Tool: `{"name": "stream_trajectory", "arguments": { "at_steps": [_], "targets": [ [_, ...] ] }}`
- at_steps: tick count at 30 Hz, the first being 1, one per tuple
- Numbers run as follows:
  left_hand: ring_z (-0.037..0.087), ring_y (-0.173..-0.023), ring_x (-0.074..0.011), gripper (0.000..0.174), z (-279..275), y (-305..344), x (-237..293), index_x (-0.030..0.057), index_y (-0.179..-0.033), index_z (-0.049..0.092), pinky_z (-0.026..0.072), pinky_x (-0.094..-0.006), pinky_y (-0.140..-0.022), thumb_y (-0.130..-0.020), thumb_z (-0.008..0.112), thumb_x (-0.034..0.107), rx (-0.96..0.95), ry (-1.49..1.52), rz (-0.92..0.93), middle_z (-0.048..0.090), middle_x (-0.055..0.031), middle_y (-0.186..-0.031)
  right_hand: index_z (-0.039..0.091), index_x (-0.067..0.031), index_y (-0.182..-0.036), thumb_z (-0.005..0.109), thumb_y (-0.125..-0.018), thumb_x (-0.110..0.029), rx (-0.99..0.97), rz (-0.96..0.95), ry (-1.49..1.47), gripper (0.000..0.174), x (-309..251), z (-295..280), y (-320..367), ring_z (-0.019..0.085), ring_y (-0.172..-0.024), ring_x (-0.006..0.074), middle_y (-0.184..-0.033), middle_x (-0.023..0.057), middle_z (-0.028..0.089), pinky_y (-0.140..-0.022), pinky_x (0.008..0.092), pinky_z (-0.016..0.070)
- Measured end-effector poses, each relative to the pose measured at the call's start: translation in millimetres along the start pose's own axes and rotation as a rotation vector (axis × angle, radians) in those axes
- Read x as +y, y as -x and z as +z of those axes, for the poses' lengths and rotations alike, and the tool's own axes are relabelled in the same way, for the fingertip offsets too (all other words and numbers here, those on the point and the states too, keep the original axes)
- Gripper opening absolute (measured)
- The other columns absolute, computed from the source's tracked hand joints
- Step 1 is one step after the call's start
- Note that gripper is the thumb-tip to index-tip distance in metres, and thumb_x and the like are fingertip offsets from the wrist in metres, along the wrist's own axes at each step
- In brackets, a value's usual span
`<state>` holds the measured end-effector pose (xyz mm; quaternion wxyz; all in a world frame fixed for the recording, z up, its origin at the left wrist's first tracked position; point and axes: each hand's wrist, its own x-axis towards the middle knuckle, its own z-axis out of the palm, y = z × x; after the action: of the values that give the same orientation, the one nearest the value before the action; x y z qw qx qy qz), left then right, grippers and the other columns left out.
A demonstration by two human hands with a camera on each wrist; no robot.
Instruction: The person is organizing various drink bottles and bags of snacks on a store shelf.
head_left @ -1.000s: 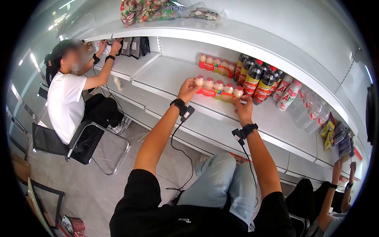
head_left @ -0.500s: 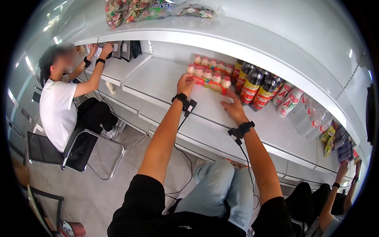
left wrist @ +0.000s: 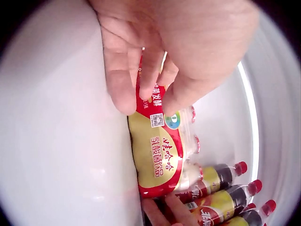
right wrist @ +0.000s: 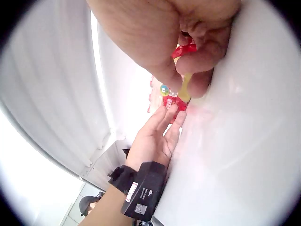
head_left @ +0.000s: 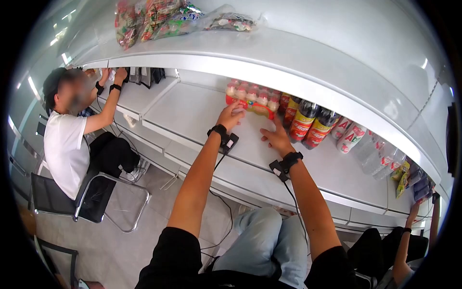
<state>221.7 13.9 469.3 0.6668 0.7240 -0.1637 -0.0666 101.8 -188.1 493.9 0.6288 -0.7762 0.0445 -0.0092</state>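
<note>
Two rows of small pink-capped bottles in a red and yellow wrapper stand on the middle shelf; the front pack (head_left: pixel 259 107) has its printed side facing out, also in the left wrist view (left wrist: pixel 155 141). My left hand (head_left: pixel 230 117) is at that pack's left end, fingers extended against or just before the wrapper; exact contact is unclear. My right hand (head_left: pixel 277 137) is near the right end, fingers spread and slightly bent, holding nothing. Right of the packs, dark cola bottles (head_left: pixel 302 123) with red and yellow labels stand close beside it.
White and red bottles (head_left: pixel 351 137), clear bottles (head_left: pixel 385 159) and small bags (head_left: pixel 402 180) stand farther right. Bagged goods (head_left: pixel 168 19) lie on the upper shelf (head_left: pixel 288 45). A seated person (head_left: pixel 67 139) reaches into the shelf at left; another person's arms (head_left: pixel 406 241) show at lower right.
The front pack has moved back against the rear one. My right hand has let go of it and drawn back; my left hand's grip has loosened. The head view has shifted.
</note>
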Motion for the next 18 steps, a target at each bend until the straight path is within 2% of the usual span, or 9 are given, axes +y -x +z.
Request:
{"name": "stream_trajectory", "arguments": {
  "at_steps": [3,6,9,12,15,17,18],
  "targets": [
    [0.063,-0.104,-0.0180,0.069,2,4,1,0.0079,-0.150,0.030,0.0524,-0.0298,-0.073,-0.091,0.063,0.018,-0.021,-0.056,-0.005,0.051,-0.0094,-0.140,0.007,-0.0104,-0.155,0.067,-0.087,-0.014,-0.015,0.011,-0.031,0.091,4,-1,-8,0.066,-0.077,0.0171,-0.150,0.0145,0.036,-0.050,0.0274,0.0479],
    [0.064,-0.102,-0.0182,0.072,2,4,4,0.0081,-0.151,0.028,0.0524,-0.0298,-0.069,-0.090,0.064,0.021,-0.024,-0.061,-0.002,0.052,-0.0100,-0.140,0.010,-0.0089,-0.154,0.066,-0.086,-0.011,0.015,-0.021,-0.044,0.088,11,1,-12,0.069,-0.074,0.0183,-0.124,0.0154,0.056,-0.048,0.0285,0.0511],
    [0.063,-0.103,-0.0178,0.070,2,3,1,0.0089,-0.150,0.031,0.0516,-0.0293,-0.070,-0.090,0.065,0.022,-0.036,-0.048,0.002,0.051,-0.0103,-0.140,0.006,-0.0075,-0.155,0.065,-0.089,-0.013,-0.034,0.052,-0.076,0.089,11,-1,-12,0.066,-0.077,0.0178,-0.150,0.0142,0.036,-0.052,0.0283,0.0496],
    [0.063,-0.103,-0.0167,0.059,5,13,-1,0.0088,-0.146,0.037,0.0499,-0.0283,-0.070,-0.093,0.061,0.019,-0.069,-0.094,0.064,0.052,-0.0100,-0.139,0.031,-0.0069,-0.147,0.063,-0.088,-0.012,0.084,-0.047,-0.091,0.068,20,7,-2,0.065,-0.069,0.0150,-0.123,0.0121,0.058,-0.049,0.0272,0.0516],
    [0.064,-0.099,-0.0156,0.050,12,41,2,0.0089,-0.141,0.043,0.0499,-0.0281,-0.071,-0.094,0.059,0.018,-0.159,-0.008,0.066,0.057,-0.0089,-0.133,0.050,-0.0043,-0.132,0.058,-0.092,-0.012,-0.079,-0.153,-0.099,0.042,29,0,28,0.063,-0.069,0.0112,-0.116,0.0087,0.063,-0.048,0.0248,0.0493],
    [0.064,-0.095,-0.0153,0.045,25,68,7,0.0083,-0.138,0.047,0.0502,-0.0279,-0.072,-0.095,0.058,0.019,-0.238,-0.074,0.088,0.060,-0.0083,-0.126,0.057,-0.0038,-0.120,0.054,-0.095,-0.013,-0.169,-0.145,-0.120,0.027,22,-6,72,0.061,-0.070,0.0086,-0.107,0.0054,0.066,-0.048,0.0228,0.0465],
    [0.064,-0.094,-0.0154,0.044,33,89,15,0.0082,-0.137,0.048,0.0504,-0.0280,-0.072,-0.096,0.057,0.019,-0.297,-0.073,0.102,0.061,-0.0083,-0.125,0.057,-0.0048,-0.121,0.053,-0.096,-0.014,-0.204,-0.133,-0.127,0.028,20,-10,95,0.060,-0.070,0.0076,-0.107,0.0045,0.066,-0.048,0.0216,0.0452]
  ]
}}
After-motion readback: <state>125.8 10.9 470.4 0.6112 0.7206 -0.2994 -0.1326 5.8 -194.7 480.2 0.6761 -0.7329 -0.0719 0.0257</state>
